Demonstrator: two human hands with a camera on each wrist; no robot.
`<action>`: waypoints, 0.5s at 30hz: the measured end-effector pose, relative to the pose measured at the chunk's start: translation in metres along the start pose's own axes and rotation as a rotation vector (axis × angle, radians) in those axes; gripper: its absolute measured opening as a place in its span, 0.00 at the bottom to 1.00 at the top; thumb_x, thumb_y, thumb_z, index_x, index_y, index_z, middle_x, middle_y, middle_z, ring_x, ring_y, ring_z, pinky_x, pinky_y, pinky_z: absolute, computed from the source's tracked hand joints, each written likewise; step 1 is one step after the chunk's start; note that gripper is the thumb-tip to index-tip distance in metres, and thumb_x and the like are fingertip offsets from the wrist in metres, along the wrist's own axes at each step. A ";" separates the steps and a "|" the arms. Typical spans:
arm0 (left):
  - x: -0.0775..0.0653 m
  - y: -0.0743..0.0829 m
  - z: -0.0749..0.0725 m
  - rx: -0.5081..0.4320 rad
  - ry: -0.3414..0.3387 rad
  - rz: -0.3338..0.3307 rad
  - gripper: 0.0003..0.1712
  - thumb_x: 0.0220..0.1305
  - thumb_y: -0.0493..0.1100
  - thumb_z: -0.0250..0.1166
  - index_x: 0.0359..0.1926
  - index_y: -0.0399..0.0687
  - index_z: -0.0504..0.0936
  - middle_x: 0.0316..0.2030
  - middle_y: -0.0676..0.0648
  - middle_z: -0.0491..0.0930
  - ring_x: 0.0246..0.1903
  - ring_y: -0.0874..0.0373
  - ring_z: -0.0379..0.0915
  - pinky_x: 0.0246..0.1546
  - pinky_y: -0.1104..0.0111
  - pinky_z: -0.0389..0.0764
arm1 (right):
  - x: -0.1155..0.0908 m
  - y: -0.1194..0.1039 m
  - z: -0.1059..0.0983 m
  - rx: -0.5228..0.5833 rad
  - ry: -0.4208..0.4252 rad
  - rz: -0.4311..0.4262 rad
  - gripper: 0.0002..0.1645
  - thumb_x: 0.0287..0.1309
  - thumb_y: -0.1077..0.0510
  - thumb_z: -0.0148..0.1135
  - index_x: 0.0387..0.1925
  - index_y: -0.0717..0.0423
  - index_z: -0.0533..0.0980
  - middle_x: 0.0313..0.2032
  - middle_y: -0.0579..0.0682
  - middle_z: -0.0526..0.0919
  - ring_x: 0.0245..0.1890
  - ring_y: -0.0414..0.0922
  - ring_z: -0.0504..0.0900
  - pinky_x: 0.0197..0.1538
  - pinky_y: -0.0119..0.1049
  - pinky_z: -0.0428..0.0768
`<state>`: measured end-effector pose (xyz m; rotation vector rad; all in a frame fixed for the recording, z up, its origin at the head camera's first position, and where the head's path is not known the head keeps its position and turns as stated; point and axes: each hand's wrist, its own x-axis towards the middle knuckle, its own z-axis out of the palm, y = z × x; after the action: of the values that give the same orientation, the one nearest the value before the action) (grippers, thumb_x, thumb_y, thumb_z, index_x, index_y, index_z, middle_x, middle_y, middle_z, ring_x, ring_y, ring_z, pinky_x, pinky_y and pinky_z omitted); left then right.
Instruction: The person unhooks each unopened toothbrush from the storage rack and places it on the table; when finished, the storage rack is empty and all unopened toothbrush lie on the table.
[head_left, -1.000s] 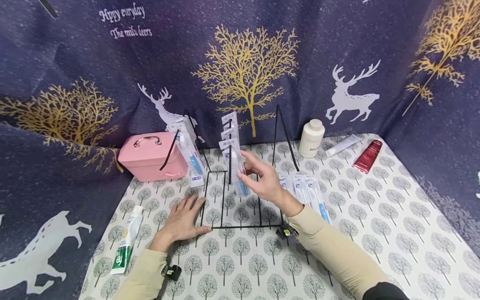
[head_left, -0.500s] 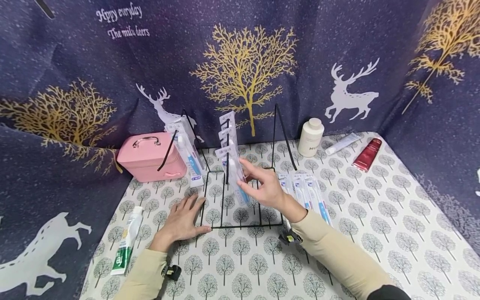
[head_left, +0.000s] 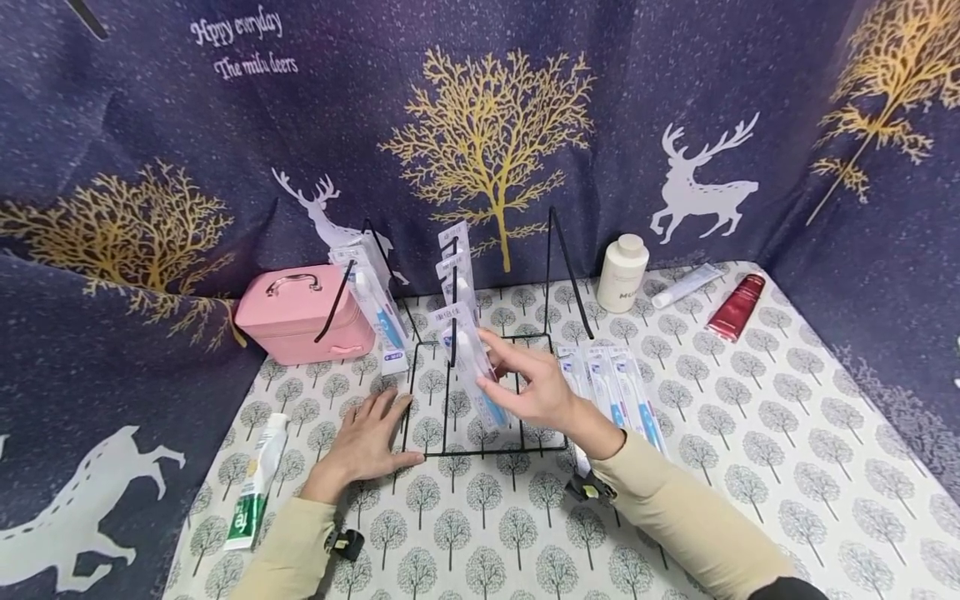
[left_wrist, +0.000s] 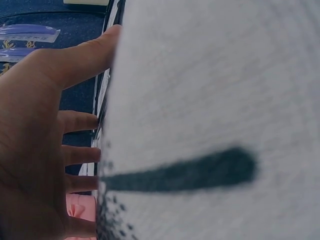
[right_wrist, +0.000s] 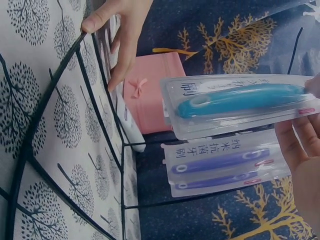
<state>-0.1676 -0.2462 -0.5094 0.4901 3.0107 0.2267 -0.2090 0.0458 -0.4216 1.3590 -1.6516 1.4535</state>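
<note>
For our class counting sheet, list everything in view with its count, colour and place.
backdrop: one, dark blue with gold and white, behind
tablecloth: one, white with dark trees, below
wire rack: one, black, centre
front toothbrush pack: one, blue, middle hook
rear packs: two, purple, behind it
left-hook packs: at least two, front one blue
loose packs: at least three, blue, right
case: one, pink, rear left
labelled tube: one, white-blue, below left-hook packs
toothpaste tube: one, white-green, front left
bottle: one, white, rear right
slim tube: one, white, beside bottle
red tube: one, red, far right
left hand: one, rack's left edge
right hand: one, pinching front toothbrush pack
sleeves: two, beige, forearms
</note>
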 end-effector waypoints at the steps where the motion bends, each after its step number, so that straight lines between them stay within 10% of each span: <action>1: 0.000 0.000 0.000 0.003 0.003 0.002 0.59 0.39 0.79 0.58 0.69 0.59 0.52 0.69 0.42 0.48 0.65 0.37 0.48 0.60 0.35 0.49 | 0.000 -0.002 0.000 -0.001 -0.002 -0.006 0.38 0.44 0.70 0.63 0.60 0.71 0.63 0.25 0.53 0.81 0.25 0.40 0.80 0.31 0.24 0.81; 15: 0.001 -0.002 0.001 -0.002 0.003 -0.006 0.60 0.38 0.79 0.58 0.70 0.60 0.52 0.69 0.42 0.48 0.65 0.37 0.48 0.60 0.34 0.48 | 0.011 -0.037 -0.002 0.022 -0.020 -0.071 0.40 0.36 0.75 0.63 0.57 0.75 0.63 0.22 0.56 0.79 0.20 0.43 0.77 0.26 0.26 0.81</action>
<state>-0.1688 -0.2472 -0.5111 0.4812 3.0137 0.2308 -0.1790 0.0477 -0.3965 1.4344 -1.5873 1.4256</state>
